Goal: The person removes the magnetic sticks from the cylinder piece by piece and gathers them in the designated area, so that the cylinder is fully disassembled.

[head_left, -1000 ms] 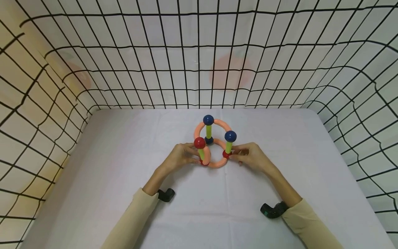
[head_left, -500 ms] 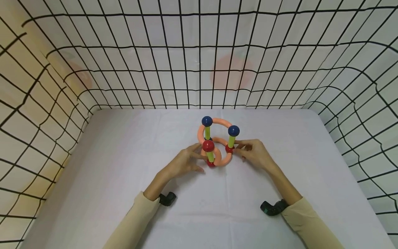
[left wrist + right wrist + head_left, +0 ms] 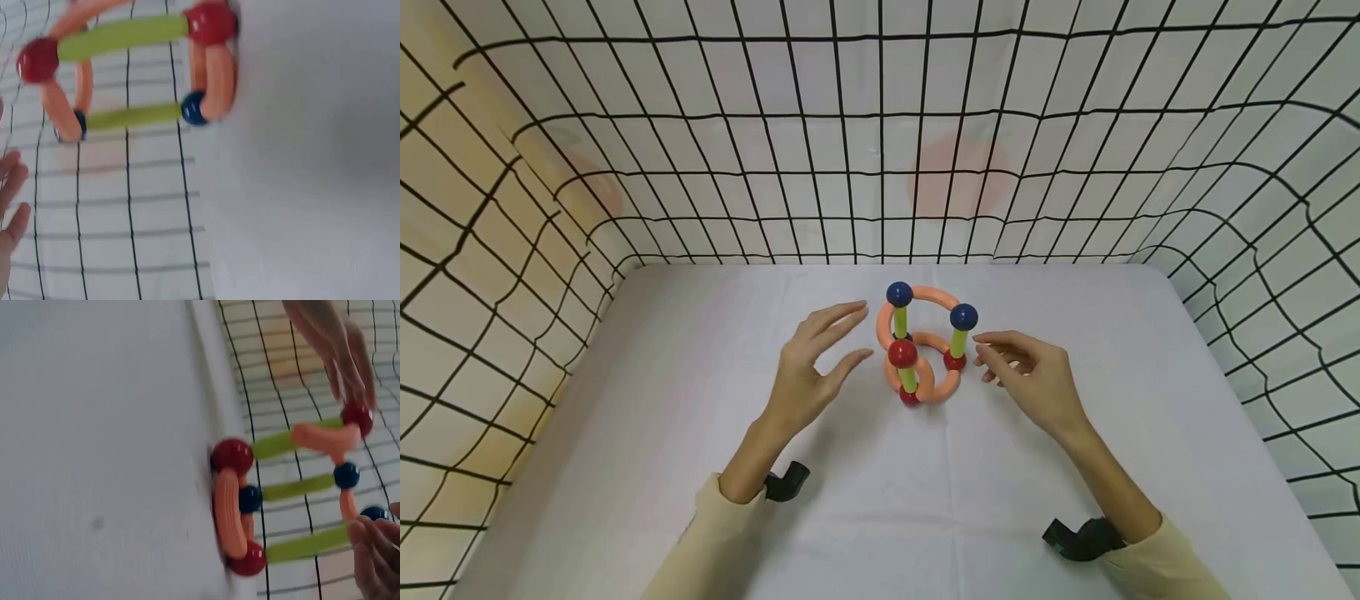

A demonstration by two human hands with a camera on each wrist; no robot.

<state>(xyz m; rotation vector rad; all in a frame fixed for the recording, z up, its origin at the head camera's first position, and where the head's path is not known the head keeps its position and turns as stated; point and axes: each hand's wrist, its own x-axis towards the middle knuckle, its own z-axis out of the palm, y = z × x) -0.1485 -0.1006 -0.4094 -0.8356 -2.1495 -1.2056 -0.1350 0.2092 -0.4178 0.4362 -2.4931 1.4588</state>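
A toy frame of balls and rods stands on the white cloth. Its three lime green rods (image 3: 959, 342) are upright. Orange curved sticks (image 3: 934, 295) link the balls into a lower ring and part of an upper one. Blue balls (image 3: 964, 317) top two rods; a red ball (image 3: 902, 353) tops the front one, with an orange curved stick (image 3: 322, 437) hanging from it by one end. Left of the frame, my left hand (image 3: 808, 367) is apart from it, fingers and thumb spread. My right hand (image 3: 1036, 379) has its bent fingertips close beside the right rod, holding nothing.
Black wire grid panels (image 3: 880, 171) enclose the white-covered table (image 3: 880, 517) at the back and sides. Black curved devices sit at both wrists, the left device (image 3: 787, 482) and the right device (image 3: 1082, 540).
The frame first turned slightly and shifted right. Since then my left hand has let go and drawn back up and left, and my right hand has moved a little right off the red ball.
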